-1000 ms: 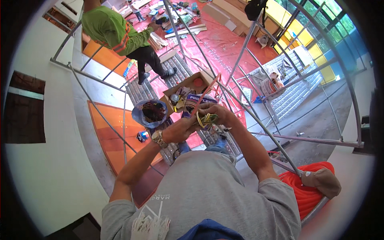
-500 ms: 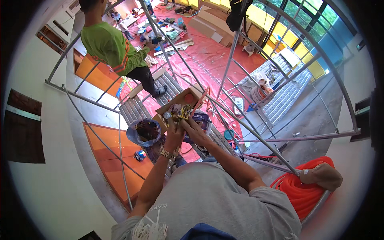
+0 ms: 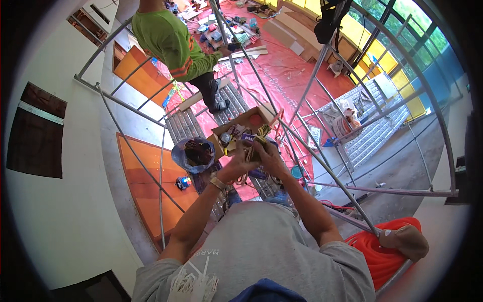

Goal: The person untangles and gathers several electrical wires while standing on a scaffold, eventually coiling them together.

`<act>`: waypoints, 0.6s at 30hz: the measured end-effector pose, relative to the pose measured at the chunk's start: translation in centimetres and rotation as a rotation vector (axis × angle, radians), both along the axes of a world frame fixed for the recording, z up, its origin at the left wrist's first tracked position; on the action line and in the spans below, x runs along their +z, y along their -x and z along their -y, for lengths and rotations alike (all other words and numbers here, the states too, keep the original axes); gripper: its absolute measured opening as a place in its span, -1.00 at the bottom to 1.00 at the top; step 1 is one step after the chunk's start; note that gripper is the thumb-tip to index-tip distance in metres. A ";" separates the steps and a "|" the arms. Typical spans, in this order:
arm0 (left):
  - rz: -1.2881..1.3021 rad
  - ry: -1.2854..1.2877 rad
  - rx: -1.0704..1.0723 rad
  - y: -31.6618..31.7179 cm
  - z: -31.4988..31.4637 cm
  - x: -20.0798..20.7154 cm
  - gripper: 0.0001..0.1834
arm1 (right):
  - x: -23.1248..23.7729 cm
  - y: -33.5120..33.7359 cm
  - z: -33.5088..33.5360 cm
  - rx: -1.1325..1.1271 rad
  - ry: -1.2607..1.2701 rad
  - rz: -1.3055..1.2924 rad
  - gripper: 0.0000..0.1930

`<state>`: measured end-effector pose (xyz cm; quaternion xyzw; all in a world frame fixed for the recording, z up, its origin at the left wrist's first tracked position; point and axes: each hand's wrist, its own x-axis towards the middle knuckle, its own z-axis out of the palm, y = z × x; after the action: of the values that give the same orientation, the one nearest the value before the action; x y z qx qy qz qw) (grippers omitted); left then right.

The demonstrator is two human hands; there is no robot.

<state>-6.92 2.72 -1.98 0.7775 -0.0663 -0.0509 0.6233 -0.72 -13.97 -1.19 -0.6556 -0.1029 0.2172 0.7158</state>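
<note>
Both hands are together in front of me. My right hand (image 3: 270, 157) grips a bundle of yellow-green wire (image 3: 262, 132) that sticks up above the fingers. My left hand (image 3: 238, 165) is closed against the same bundle, its fingertips partly hidden. Pale loops (image 3: 245, 177) hang below the hands. Just beyond is an open cardboard box (image 3: 217, 143) with a round silver-rimmed piece, yellow bits and a dark purple package (image 3: 247, 137) in it. To its left stands a bucket lined with a bluish bag (image 3: 179, 159), with dark, stringy contents.
Scaffold tubes (image 3: 322, 168) cross on the right and left. A person in a green shirt (image 3: 168, 43) stands on the perforated metal planks (image 3: 183, 128) ahead. Orange hose (image 3: 359, 251) and a brown cap (image 3: 410, 241) hang at lower right. Another plank platform (image 3: 375, 131) is at right.
The wire bundle now stands up between my hands, which have shifted toward the box's near right side. My view has turned slightly left. The person in green has stretched an arm forward.
</note>
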 end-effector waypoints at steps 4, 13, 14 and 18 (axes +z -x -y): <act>-0.539 0.576 -0.160 1.2 -3.8 2.1 -0.33 | 4.5 0.4 1.6 0.036 -0.196 -0.273 -0.67; -0.453 1.435 -0.738 4.2 2.6 8.9 -0.06 | 11.5 0.4 1.0 0.433 -0.640 -0.226 -0.66; -0.615 1.337 -0.705 4.4 2.7 10.3 -0.06 | 11.8 0.4 1.0 0.452 -0.615 -0.208 -0.64; -0.481 1.276 -0.787 4.1 2.7 13.4 -0.40 | 11.4 0.2 1.4 0.482 -0.701 -0.297 -0.60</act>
<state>-10.99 0.00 11.43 0.1563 -0.2165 -0.3870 0.8826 -0.92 -15.37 10.26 -0.2927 -0.2160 0.4216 0.8306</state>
